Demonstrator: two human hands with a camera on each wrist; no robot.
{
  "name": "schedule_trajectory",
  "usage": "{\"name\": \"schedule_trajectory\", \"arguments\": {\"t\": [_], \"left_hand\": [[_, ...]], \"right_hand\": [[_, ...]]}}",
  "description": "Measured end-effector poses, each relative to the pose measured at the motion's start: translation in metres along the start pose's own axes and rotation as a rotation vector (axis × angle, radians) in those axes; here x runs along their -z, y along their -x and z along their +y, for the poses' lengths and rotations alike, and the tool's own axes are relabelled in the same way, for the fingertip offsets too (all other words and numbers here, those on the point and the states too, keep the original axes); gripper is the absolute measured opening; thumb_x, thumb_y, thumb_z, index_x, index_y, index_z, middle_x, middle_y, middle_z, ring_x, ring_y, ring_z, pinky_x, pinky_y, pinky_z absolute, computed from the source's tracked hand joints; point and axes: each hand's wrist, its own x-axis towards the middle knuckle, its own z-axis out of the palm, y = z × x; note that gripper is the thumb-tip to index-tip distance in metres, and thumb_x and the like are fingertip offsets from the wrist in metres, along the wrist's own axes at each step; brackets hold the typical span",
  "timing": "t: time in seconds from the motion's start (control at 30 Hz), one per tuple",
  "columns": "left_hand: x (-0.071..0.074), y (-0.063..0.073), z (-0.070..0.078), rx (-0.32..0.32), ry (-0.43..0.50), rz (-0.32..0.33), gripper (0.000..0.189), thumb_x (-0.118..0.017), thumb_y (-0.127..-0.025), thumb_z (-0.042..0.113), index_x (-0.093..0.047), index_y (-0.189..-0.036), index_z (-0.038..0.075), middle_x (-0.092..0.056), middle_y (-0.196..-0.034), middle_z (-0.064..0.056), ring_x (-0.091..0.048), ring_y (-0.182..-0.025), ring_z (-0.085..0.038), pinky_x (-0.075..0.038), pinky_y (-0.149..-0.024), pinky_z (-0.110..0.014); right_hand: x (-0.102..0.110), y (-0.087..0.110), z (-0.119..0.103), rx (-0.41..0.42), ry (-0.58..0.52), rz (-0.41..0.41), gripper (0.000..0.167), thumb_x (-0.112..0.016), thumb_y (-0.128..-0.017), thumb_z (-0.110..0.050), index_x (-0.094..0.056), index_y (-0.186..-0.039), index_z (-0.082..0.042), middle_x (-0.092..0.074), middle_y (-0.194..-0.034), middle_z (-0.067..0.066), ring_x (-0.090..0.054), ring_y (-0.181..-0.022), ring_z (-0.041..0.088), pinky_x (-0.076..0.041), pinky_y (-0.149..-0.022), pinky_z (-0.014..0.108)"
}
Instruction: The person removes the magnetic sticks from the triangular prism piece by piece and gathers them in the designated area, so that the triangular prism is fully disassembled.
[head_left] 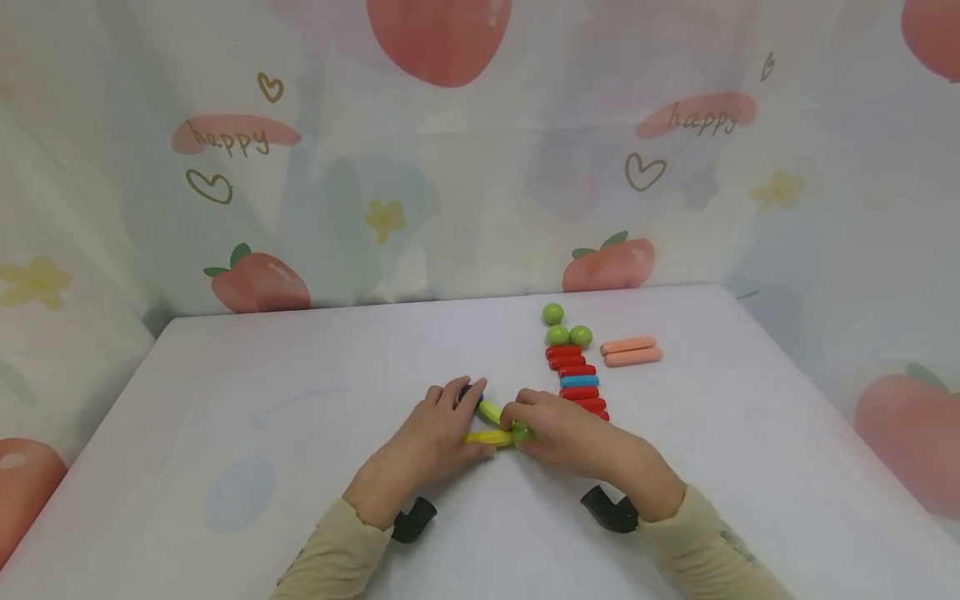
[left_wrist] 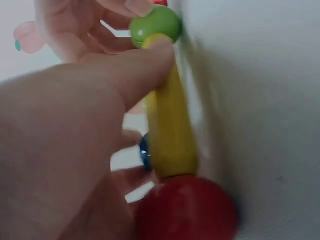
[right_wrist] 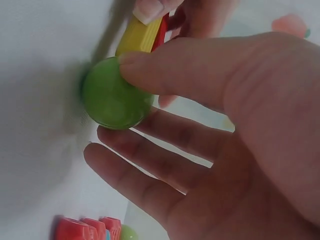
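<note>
A yellow rod (head_left: pixel 487 438) lies on the table, a green ball (right_wrist: pixel 117 95) at its right end and a red ball (left_wrist: pixel 187 212) at the other. In the head view the red ball is hidden behind my left hand (head_left: pixel 431 442), whose thumb presses on the yellow rod. Its fingers reach round a dark blue ball (head_left: pixel 471 396). A yellow-green rod (head_left: pixel 491 412) slants from near the blue ball towards the green one. My right hand (head_left: pixel 566 433) holds the green ball between thumb and fingers, its other fingers spread in the right wrist view.
Behind my right hand, several red rods (head_left: pixel 564 352) and one blue rod (head_left: pixel 580 381) lie in a row. Three green balls (head_left: pixel 553 314) sit beyond them, with two peach-coloured rods (head_left: pixel 633 357) to the right. A printed cloth (head_left: pixel 480 167) hangs behind the table.
</note>
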Motion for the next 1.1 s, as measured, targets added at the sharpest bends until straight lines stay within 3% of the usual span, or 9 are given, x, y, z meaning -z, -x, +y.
{"name": "schedule_trajectory", "arguments": {"t": [0.23, 0.77, 1.1], "left_hand": [[-0.007, 0.000, -0.007, -0.025, -0.027, -0.037, 0.077, -0.059, -0.094, 0.055, -0.029, -0.157, 0.023, -0.019, -0.164, -0.013, -0.029, -0.145, -0.037, -0.027, -0.118, -0.054], [-0.011, -0.001, -0.009, -0.067, -0.081, -0.033, 0.073, -0.057, -0.094, 0.056, -0.032, -0.155, 0.023, -0.020, -0.163, -0.014, -0.031, -0.144, -0.038, -0.031, -0.116, -0.058], [-0.010, -0.001, -0.007, -0.071, -0.096, -0.059, 0.076, -0.058, -0.094, 0.056, -0.030, -0.156, 0.023, -0.018, -0.163, -0.014, -0.029, -0.145, -0.038, -0.029, -0.116, -0.059]], "right_hand": [[-0.003, -0.003, -0.001, -0.011, -0.001, 0.023, 0.025, -0.077, -0.085, -0.007, -0.067, -0.106, -0.014, -0.064, -0.101, -0.004, -0.060, -0.095, 0.013, -0.057, -0.085, 0.030], [-0.006, -0.008, -0.009, -0.093, 0.037, 0.005, 0.027, -0.080, -0.082, -0.010, -0.070, -0.107, -0.012, -0.066, -0.101, -0.001, -0.061, -0.094, 0.014, -0.058, -0.084, 0.032], [-0.006, -0.007, -0.007, -0.092, 0.052, -0.010, 0.028, -0.081, -0.082, -0.015, -0.073, -0.109, -0.013, -0.067, -0.098, -0.001, -0.061, -0.090, 0.013, -0.058, -0.082, 0.031]]}}
